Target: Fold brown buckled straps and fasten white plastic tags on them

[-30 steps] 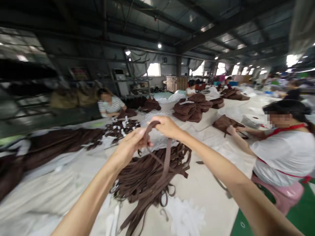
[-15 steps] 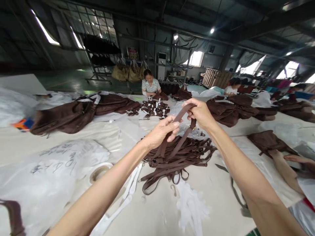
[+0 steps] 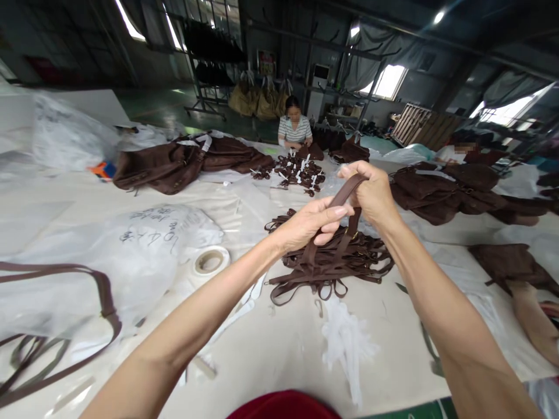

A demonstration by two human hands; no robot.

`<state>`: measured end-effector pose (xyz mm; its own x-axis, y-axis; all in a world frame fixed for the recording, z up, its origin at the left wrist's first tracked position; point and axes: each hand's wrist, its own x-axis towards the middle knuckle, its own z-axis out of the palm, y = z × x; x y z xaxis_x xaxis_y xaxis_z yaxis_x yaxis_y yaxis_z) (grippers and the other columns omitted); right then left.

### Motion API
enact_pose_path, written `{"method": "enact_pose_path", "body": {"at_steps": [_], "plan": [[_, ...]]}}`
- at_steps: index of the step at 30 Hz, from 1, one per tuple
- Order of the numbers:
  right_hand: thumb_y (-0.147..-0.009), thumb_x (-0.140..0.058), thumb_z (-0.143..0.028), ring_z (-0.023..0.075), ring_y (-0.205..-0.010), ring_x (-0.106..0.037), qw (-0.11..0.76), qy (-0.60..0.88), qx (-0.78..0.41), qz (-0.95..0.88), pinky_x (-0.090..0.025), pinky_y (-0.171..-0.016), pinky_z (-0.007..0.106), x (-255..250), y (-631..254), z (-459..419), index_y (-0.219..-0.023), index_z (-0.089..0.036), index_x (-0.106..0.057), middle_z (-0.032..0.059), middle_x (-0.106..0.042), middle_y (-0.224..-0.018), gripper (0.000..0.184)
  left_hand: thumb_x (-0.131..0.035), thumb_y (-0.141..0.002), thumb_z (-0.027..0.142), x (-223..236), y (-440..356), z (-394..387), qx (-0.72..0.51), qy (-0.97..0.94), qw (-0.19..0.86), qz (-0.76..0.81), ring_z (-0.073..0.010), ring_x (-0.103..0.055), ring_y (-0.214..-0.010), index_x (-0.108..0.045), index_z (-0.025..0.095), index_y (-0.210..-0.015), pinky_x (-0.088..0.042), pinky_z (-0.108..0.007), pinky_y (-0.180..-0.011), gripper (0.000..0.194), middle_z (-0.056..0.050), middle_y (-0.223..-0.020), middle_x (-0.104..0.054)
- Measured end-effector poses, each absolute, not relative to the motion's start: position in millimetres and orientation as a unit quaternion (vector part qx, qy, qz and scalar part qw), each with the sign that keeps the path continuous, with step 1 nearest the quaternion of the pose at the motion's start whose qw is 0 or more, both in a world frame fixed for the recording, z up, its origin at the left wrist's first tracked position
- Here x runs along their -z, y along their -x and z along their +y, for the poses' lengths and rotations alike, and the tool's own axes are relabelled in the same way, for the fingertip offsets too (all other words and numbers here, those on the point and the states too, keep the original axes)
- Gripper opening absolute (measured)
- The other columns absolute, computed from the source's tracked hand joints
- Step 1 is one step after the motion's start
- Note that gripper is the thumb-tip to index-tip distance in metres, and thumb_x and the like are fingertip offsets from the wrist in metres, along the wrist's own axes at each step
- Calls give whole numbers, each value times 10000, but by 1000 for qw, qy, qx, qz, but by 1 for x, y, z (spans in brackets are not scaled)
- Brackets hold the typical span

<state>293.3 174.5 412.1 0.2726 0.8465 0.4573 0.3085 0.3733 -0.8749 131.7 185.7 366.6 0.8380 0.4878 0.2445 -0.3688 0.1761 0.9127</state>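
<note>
Above the table, a brown strap is finger-pinched by left hand and right hand, its length rising rightward.

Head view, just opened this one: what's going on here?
A person holds a brown strap in both bare hands, the left hand and right hand gripping it close together, with a bend between them. Just below lies a pile of brown straps on the pale table. A white roll lies to the left. Across the table is a co-worker in a striped shirt.
</note>
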Motion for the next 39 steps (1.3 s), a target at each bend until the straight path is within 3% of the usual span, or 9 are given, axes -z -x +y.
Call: {"method": "enact_pose_path", "body": {"at_steps": [3, 8, 11, 19, 24, 27, 30, 34, 39], "plan": [[-843, -665, -476, 63, -362, -260, 628, 514, -212, -545, -194, -375, 206, -418, -297, 176, -759, -212, -566, -98, -314, -463, 294, -685, -862, 441, -334, -119, 174, -283, -556, 777, 75, -23, -289, -390, -587, 155, -987, -256, -142, -372, 327, 112, -561, -354], [-847, -669, -401, 58, -359, -277, 641, 513, -193, -538, -199, -369, 203, -427, -298, 177, -744, -202, -579, -88, -343, -472, 242, -645, -871, 515, -275, -91, 152, -286, -566, 760, 142, -52, -408, -413, -549, 168, -959, -310, -175, -430, 370, 107, -556, -382], [-864, -652, -382, 56, -356, -279, 659, 506, -175, -528, -196, -361, 194, -432, -300, 176, -754, -204, -582, -88, -335, -469, 221, -648, -866, 520, -249, -70, 137, -278, -564, 753, 193, -61, -399, -417, -536, 180, -993, -326, -189, -458, 380, 117, -539, -368], [-815, -711, -452, 33, -338, -194, 651, 498, -249, -516, -135, -335, 166, -436, -289, 179, -707, -209, -540, -118, -253, -445, 316, -577, -920, 523, -230, -37, 122, -378, -550, 700, 256, -99, -498, -513, -597, 166, -957, -400, -235, -560, 359, 31, -614, -574], [-814, -716, -460, 44, -361, -244, 646, 479, -275, -526, -187, -345, 164, -450, -263, 183, -735, -205, -549, -104, -301, -462, 316, -646, -855, 559, -225, -42, 135, -369, -536, 713, 262, -212, -664, -892, -668, 171, -1007, -494, -339, -858, 417, -95, -990, -731], [-829, -718, -422, 58, -394, -328, 630, 465, -286, -552, -257, -373, 169, -458, -244, 185, -753, -196, -559, -83, -351, -488, 287, -661, -834, 560, -222, -41, 143, -351, -607, 665, 260, -315, -501, -1297, -744, 176, -951, -382, -425, -1076, 410, -138, -1342, -617], [-822, -736, -371, 61, -418, -379, 612, 449, -297, -580, -295, -397, 167, -464, -219, 187, -750, -186, -561, -75, -381, -504, 264, -665, -821, 570, -219, -39, 148, -326, -648, 651, 224, -344, -339, -1433, -775, 186, -859, -263, -455, -1167, 401, -122, -1486, -499], [-802, -750, -296, 54, -439, -416, 601, 428, -287, -611, -304, -418, 157, -469, -189, 184, -714, -172, -553, -69, -423, -519, 249, -651, -839, 570, -204, -37, 144, -310, -615, 702, 182, -328, -483, -1316, -746, 195, -867, -296, -472, -1139, 388, -127, -1314, -634], [-779, -736, -199, 70, -515, -489, 593, 430, -251, -633, -324, -454, 158, -472, -184, 173, -684, -153, -567, -50, -482, -558, 199, -662, -827, 595, -181, -18, 139, -330, -554, 737, 203, -231, -640, -941, -658, 180, -907, -465, -372, -916, 422, -83, -939, -694]]}}
